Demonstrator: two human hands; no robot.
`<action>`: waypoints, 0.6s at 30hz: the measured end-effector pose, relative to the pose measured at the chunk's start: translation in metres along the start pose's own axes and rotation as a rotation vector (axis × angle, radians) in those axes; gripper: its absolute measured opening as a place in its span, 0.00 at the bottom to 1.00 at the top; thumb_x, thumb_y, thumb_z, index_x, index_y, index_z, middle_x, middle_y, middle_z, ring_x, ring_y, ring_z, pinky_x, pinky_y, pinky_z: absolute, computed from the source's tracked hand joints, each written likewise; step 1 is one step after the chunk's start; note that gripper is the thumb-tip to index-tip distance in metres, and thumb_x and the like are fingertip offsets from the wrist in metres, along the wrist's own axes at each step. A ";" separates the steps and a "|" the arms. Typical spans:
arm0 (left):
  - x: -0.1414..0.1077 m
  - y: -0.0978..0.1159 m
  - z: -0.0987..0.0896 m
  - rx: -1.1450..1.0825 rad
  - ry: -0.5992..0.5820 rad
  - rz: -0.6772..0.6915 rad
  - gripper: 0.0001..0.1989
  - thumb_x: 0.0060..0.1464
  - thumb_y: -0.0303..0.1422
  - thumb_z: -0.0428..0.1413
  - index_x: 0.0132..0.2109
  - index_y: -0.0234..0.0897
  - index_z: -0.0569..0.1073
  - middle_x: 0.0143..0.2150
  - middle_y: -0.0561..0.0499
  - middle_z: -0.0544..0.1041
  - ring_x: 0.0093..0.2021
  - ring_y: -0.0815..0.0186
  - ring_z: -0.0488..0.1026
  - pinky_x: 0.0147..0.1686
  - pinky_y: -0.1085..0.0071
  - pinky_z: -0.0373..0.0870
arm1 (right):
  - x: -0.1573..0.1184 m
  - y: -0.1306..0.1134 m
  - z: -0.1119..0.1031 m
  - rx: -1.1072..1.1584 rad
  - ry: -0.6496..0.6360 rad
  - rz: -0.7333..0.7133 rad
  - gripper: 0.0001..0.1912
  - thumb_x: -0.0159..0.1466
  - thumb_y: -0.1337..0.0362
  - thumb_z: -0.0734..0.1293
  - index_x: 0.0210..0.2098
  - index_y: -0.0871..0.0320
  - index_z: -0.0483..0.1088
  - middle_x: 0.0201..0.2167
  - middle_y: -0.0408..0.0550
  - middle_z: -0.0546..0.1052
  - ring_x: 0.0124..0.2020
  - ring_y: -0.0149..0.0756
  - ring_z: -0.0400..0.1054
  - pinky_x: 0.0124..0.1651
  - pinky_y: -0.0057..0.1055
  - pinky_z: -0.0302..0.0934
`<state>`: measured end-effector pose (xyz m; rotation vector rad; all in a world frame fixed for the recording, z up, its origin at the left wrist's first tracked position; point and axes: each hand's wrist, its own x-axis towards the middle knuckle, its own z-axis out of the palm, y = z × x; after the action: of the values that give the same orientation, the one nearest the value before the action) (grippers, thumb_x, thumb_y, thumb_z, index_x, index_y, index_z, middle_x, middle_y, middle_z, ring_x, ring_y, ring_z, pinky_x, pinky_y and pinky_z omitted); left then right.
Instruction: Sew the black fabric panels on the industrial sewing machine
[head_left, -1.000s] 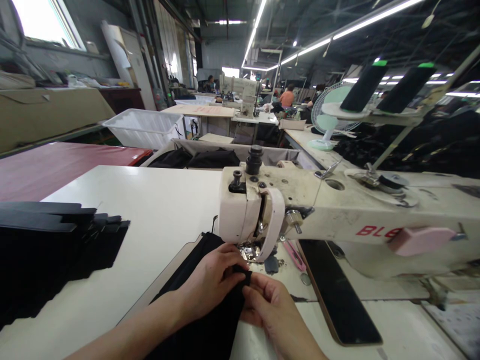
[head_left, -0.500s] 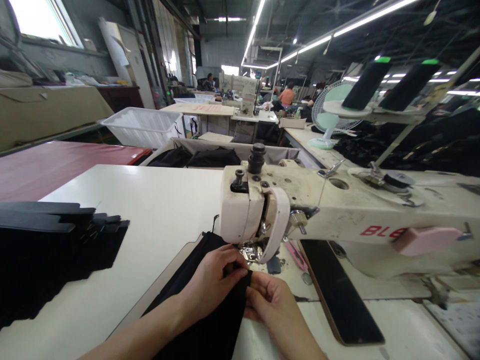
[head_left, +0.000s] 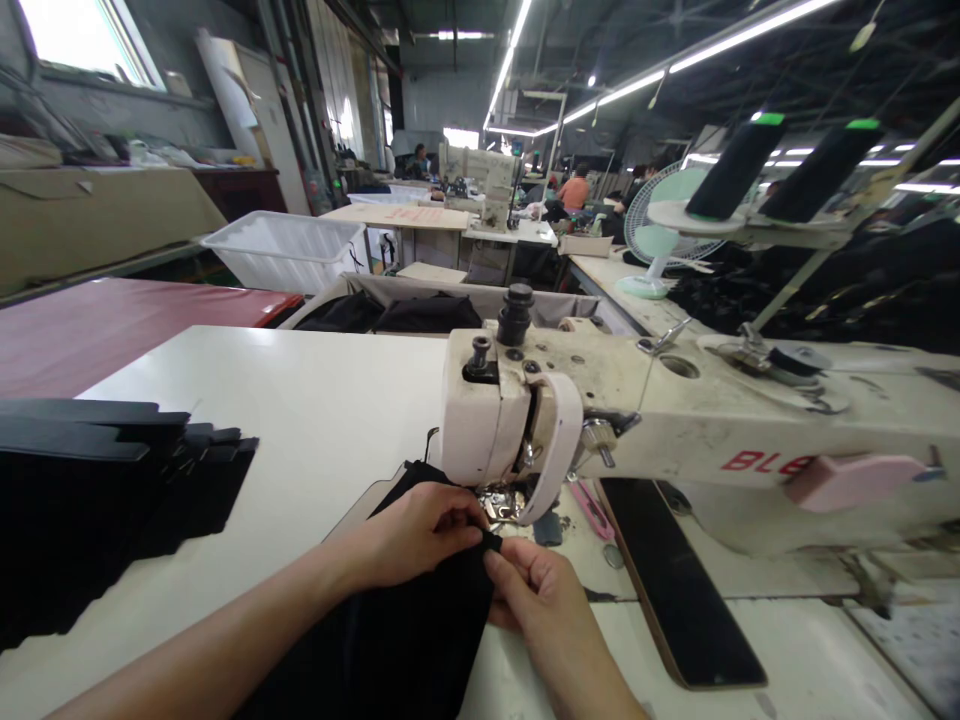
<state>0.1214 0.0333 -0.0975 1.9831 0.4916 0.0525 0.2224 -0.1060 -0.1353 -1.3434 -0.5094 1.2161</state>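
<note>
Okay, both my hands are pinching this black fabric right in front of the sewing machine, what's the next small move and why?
Probably slide the black fabric forward under the presser foot. The left hand and right hand pinch its front edge just short of the foot, so it looks lined up but not yet seated.

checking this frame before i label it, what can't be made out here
- Head view: the needle and presser foot, hidden behind the sewing machine head and the left hand.
- The black fabric edge pinched between the left hand and the right hand: fingers cover it.
- Red lettering on the machine: reads "BLE", the rest covered by a pink part.
- Distant people: too small.
</note>
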 end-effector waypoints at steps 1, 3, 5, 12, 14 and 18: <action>0.001 0.000 -0.002 -0.008 -0.017 -0.017 0.05 0.53 0.30 0.54 0.34 0.36 0.74 0.21 0.58 0.67 0.19 0.73 0.63 0.18 0.80 0.58 | 0.000 -0.001 0.001 0.000 0.001 0.007 0.19 0.55 0.48 0.70 0.28 0.58 0.71 0.22 0.41 0.72 0.25 0.32 0.68 0.34 0.30 0.66; 0.002 -0.002 -0.002 -0.019 -0.023 -0.046 0.05 0.53 0.30 0.53 0.34 0.36 0.73 0.21 0.58 0.67 0.18 0.73 0.62 0.16 0.81 0.58 | -0.002 -0.001 0.003 -0.003 0.014 0.007 0.18 0.55 0.49 0.70 0.31 0.59 0.71 0.21 0.40 0.71 0.24 0.33 0.68 0.33 0.31 0.66; 0.002 -0.006 0.002 -0.018 0.008 -0.071 0.05 0.53 0.30 0.52 0.34 0.36 0.73 0.22 0.57 0.68 0.18 0.73 0.62 0.16 0.81 0.58 | -0.007 0.005 0.008 -0.060 0.070 -0.033 0.18 0.55 0.54 0.70 0.40 0.58 0.71 0.25 0.41 0.73 0.24 0.33 0.67 0.31 0.30 0.64; 0.004 -0.007 0.016 0.040 0.195 -0.231 0.04 0.50 0.28 0.50 0.29 0.35 0.68 0.19 0.57 0.67 0.14 0.73 0.64 0.11 0.81 0.57 | -0.021 0.033 0.010 -0.335 0.039 -0.077 0.33 0.52 0.66 0.64 0.59 0.60 0.63 0.20 0.36 0.63 0.18 0.27 0.55 0.22 0.26 0.45; 0.006 -0.003 0.016 0.053 0.206 -0.279 0.04 0.48 0.26 0.49 0.29 0.35 0.67 0.17 0.57 0.67 0.12 0.72 0.64 0.08 0.81 0.56 | -0.017 0.028 0.003 -0.320 -0.020 -0.029 0.34 0.52 0.66 0.64 0.59 0.62 0.64 0.20 0.35 0.61 0.19 0.27 0.55 0.22 0.26 0.46; 0.011 0.004 0.015 0.067 0.230 -0.334 0.04 0.45 0.24 0.49 0.26 0.35 0.66 0.14 0.58 0.64 0.11 0.71 0.63 0.08 0.81 0.56 | -0.005 0.009 -0.006 -0.327 -0.114 0.032 0.35 0.50 0.67 0.64 0.58 0.64 0.64 0.19 0.33 0.62 0.17 0.26 0.56 0.21 0.25 0.51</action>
<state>0.1364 0.0235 -0.1030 1.9447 0.9796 0.0560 0.2223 -0.1153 -0.1430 -1.5665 -0.7969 1.2785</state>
